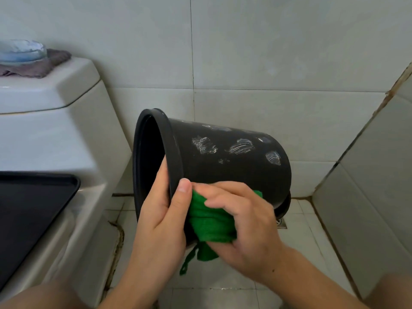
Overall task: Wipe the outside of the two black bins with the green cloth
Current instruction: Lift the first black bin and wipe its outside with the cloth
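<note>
A black bin (223, 161) is held on its side in the air, mouth facing left, with whitish smears on its upper wall. My left hand (162, 215) grips its rim, thumb outside and fingers inside the mouth. My right hand (243, 221) holds the green cloth (209, 228) bunched against the bin's near lower wall, close to the rim. Behind the bin's base, low on the floor, the dark edge of another black object (285, 208) shows; I cannot tell whether it is the second bin.
A white toilet (55, 134) fills the left, with a black lid (33, 204) and a grey cloth and blue dish (22, 52) on the cistern. Tiled walls stand behind and to the right. A floor drain (281, 223) lies under the bin.
</note>
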